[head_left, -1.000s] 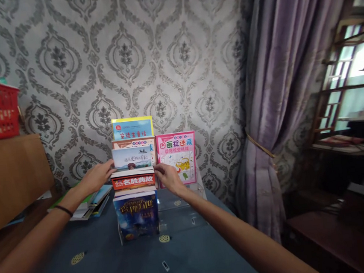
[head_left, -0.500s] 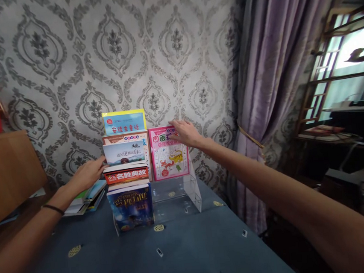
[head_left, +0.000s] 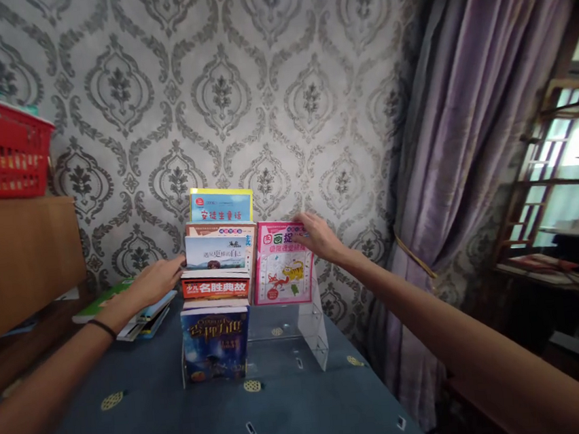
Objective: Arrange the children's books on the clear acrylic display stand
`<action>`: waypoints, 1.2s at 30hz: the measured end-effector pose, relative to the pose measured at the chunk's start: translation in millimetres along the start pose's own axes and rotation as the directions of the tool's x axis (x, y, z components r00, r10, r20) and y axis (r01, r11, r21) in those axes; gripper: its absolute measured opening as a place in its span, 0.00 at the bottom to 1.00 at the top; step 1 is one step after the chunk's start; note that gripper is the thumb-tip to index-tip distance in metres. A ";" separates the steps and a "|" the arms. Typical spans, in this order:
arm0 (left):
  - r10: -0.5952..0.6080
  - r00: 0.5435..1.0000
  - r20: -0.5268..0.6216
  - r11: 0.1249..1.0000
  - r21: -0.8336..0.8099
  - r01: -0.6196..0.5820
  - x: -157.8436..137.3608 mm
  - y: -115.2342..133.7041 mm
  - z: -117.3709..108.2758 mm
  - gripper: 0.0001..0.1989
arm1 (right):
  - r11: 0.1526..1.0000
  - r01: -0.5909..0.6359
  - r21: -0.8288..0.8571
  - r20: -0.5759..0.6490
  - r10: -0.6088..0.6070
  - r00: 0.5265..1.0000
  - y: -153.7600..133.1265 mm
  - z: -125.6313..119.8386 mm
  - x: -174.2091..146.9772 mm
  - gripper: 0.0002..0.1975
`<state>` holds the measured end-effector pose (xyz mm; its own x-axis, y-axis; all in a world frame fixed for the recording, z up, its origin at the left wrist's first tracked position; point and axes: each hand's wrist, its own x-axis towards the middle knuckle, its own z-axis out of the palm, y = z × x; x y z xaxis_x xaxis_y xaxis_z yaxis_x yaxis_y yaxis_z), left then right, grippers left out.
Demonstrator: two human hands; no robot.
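A clear acrylic book rack (head_left: 313, 327) stands on the table, with books stepped up its left side. A pink picture book (head_left: 282, 262) with a tiger and a fox on its cover stands at the upper right of the rack. My right hand (head_left: 321, 236) is closed on that book's top right corner, fingers over the cover. My left hand (head_left: 160, 282) reaches to the rack's left side, fingers stretched out, tips at the edge of a white-and-blue book (head_left: 216, 251). Below that are a red-banded book (head_left: 215, 288) and a dark blue book (head_left: 216, 347). A yellow-edged book (head_left: 221, 206) stands highest.
More books (head_left: 150, 312) lie in a loose pile behind my left forearm. A red plastic basket (head_left: 1, 146) sits on a brown box (head_left: 21, 256) at the left. A dark blue cloth (head_left: 299, 421) covers the table. The purple curtain (head_left: 461, 146) hangs at the right.
The view has shifted, so the rack and books sit lower and slightly to the right. Both hands keep about the same places at the books. The pink book looks slightly more tilted.
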<state>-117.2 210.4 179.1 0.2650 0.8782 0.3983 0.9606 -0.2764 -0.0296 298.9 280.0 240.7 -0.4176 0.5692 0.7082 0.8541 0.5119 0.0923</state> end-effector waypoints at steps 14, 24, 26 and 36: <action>-0.007 0.999 0.049 1.000 -0.025 0.009 -13.4 -1.5 -0.2 0.17 | 0.988 -0.013 -0.151 0.001 0.013 1.000 -6.1 6.8 -2.8 0.19; -0.015 1.000 0.019 1.000 -0.021 0.015 -12.4 6.2 -4.9 0.16 | 0.977 -0.031 -0.213 -0.029 0.025 0.999 -6.3 11.9 -8.6 0.25; -0.028 0.999 0.022 0.999 -0.014 0.029 -12.8 8.8 -6.9 0.16 | 0.977 -0.035 -0.210 -0.039 0.028 0.999 -5.0 12.7 -10.1 0.26; -0.055 0.998 -0.033 0.998 0.040 0.056 -10.5 15.5 -16.5 0.15 | 0.997 0.025 -0.077 -0.219 -0.042 0.975 -25.9 11.8 -22.8 0.22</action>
<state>-106.5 190.5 189.6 0.2087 0.8785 0.4298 0.9766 -0.2105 -0.0439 282.7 261.4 213.9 -0.3748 0.3924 0.8400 0.8646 0.4751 0.1638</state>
